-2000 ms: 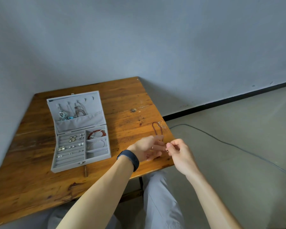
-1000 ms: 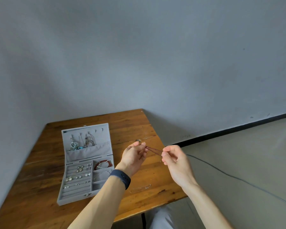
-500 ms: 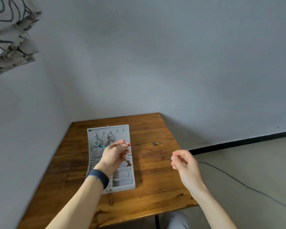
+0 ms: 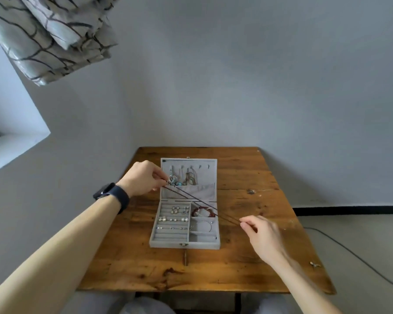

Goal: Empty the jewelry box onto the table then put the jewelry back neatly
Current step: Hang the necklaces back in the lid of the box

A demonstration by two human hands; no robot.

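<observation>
An open grey jewelry box [image 4: 169, 241] lies in the middle of the wooden table [image 4: 247, 175]. Its raised lid [image 4: 208, 193] has hooks with several necklaces hanging. The tray holds rows of earrings [image 4: 174, 219], a red bracelet [image 4: 203, 211] and a silver bangle [image 4: 205, 225]. A thin dark red necklace [image 4: 197, 201] is stretched taut over the box. My left hand [image 4: 143, 177] pinches one end at the lid's left edge. My right hand [image 4: 262, 234] pinches the other end to the right of the box.
A small silver piece [image 4: 314, 265] lies near the table's right front edge. A black cable [image 4: 349, 250] runs over the floor at the right. A patterned curtain [image 4: 43, 35] hangs at the upper left above a white sill [image 4: 14, 143].
The view has swung left and centred on the box. My left hand carried its end of the necklace up to the lid's left side; my right hand drew the other end right.
</observation>
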